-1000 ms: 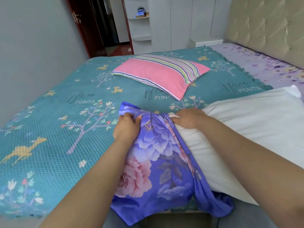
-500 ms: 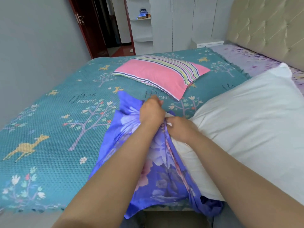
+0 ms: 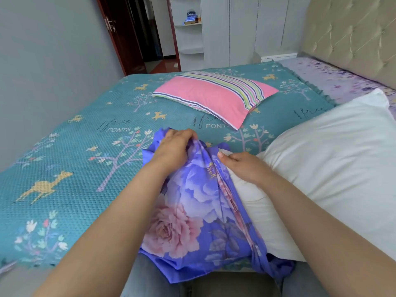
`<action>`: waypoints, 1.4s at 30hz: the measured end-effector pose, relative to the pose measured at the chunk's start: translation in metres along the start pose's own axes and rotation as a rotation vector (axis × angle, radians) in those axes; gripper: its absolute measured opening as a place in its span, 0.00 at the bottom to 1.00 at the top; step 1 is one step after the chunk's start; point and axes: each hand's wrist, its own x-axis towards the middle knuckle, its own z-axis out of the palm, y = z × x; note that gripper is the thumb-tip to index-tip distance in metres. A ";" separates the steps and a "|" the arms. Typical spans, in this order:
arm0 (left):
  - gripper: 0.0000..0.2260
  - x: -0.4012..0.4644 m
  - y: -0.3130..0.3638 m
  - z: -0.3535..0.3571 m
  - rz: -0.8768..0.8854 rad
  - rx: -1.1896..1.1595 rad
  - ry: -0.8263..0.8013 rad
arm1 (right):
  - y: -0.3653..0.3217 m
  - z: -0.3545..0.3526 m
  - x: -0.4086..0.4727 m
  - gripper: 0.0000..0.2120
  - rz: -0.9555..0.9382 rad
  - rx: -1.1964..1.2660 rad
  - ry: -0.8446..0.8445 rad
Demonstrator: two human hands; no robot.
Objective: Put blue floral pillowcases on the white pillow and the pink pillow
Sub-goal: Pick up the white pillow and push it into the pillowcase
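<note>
The left hand (image 3: 174, 146) has its grip bunched on the far edge of the blue floral pillowcase (image 3: 192, 213), fingers curled over a gathered fold of the fabric. The right hand (image 3: 242, 167) sits just beside it, its grip pinching the near corner of the white pillow (image 3: 334, 168) where that corner meets the pillowcase's opening, the thumb laid along the top. The pillowcase lies crumpled on the near edge of the bed, between the two forearms, printed with large purple and pink blooms; its lower end spills over the bed edge toward the person's jeans (image 3: 150, 279). The white pillow lies on the right side of the bed, its near-left corner tucked against or just into the pillowcase; how far in cannot be told. The pink pillow (image 3: 205, 96), with a striped band along one end, lies bare farther back near the middle of the bed, well apart from both hands. Everything rests on a teal bedspread (image 3: 70, 159) patterned with trees and deer. A padded beige headboard (image 3: 351, 33) stands at the right, and a white wardrobe (image 3: 242, 28) and dark red door (image 3: 115, 31) stand beyond the bed.
</note>
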 end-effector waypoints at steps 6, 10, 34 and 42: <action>0.45 -0.015 -0.030 -0.007 -0.557 -0.303 0.236 | 0.003 0.004 -0.005 0.33 -0.026 -0.066 0.068; 0.15 -0.023 -0.036 -0.012 -0.774 -1.369 -0.078 | 0.005 0.006 -0.010 0.30 -0.036 -0.048 0.120; 0.05 -0.021 -0.012 -0.018 -0.452 -0.903 0.353 | -0.062 -0.038 0.076 0.27 0.079 -0.445 -0.182; 0.15 0.005 -0.018 -0.068 -0.440 -0.963 0.621 | -0.062 -0.106 0.084 0.16 0.271 0.373 0.426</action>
